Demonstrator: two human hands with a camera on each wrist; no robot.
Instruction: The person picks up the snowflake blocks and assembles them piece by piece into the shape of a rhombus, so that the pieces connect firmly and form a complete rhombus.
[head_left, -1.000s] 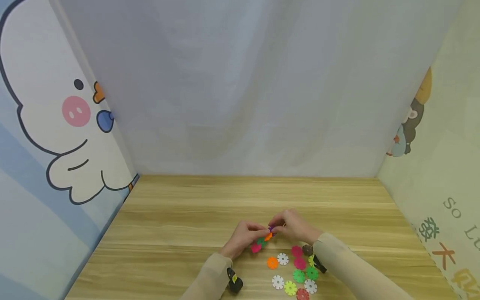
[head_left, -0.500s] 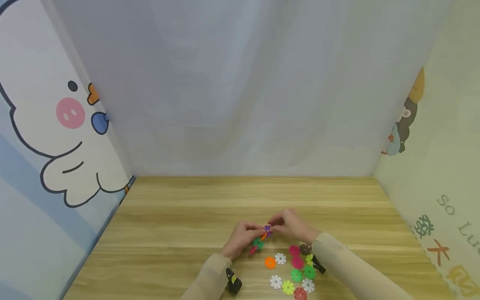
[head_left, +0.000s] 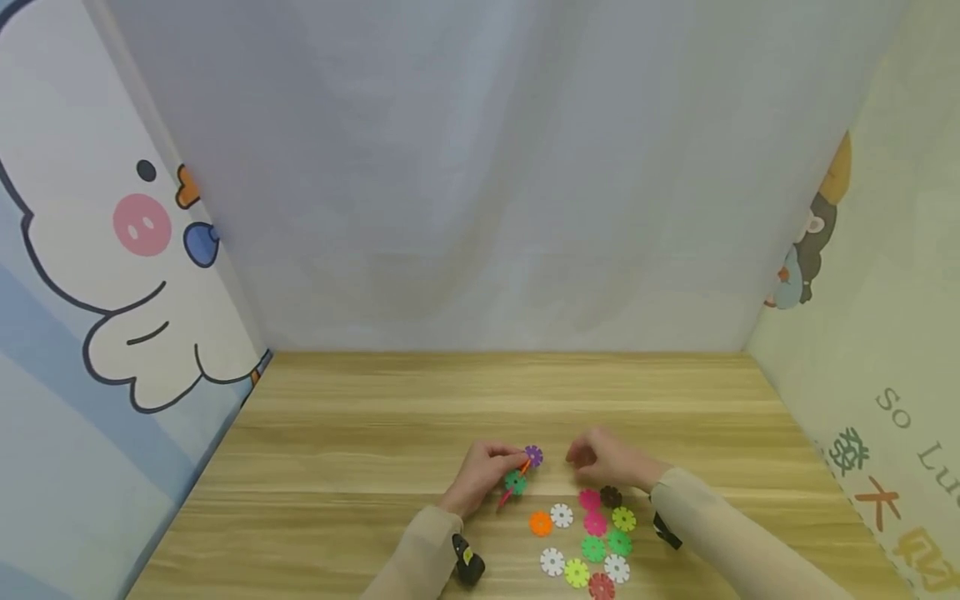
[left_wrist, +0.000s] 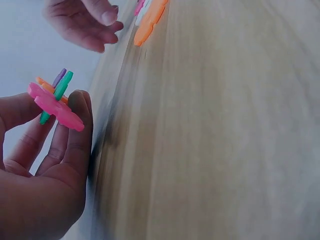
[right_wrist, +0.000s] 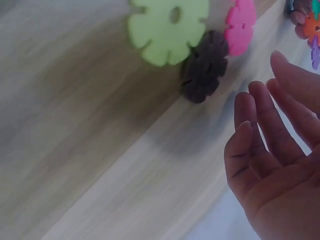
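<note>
My left hand (head_left: 480,477) pinches a chain of notched plastic discs slotted into one another. In it are a purple disc (head_left: 533,456) at the far end, an orange disc (right_wrist: 312,27), a green disc (head_left: 515,482) and a pink disc (left_wrist: 56,106) at the near end. The left wrist view shows the chain between thumb and fingers, raised off the table. To the right of the chain, my right hand (head_left: 611,460) is apart from it and holds nothing. Its fingers (right_wrist: 272,125) are loosely curved. Nearest to it lies a dark brown disc (head_left: 611,497).
Several loose notched discs lie on the wooden table (head_left: 360,433) in front of me, among them an orange disc (head_left: 541,523), a white disc (head_left: 552,562), a yellow-green disc (head_left: 623,519) and a red disc (head_left: 602,586). A grey curtain (head_left: 487,208) hangs behind the table.
My right hand has let go of the purple disc and moved right, away from the chain. The purple disc now shows fully on the chain in my left hand, which stays nearly in place.
</note>
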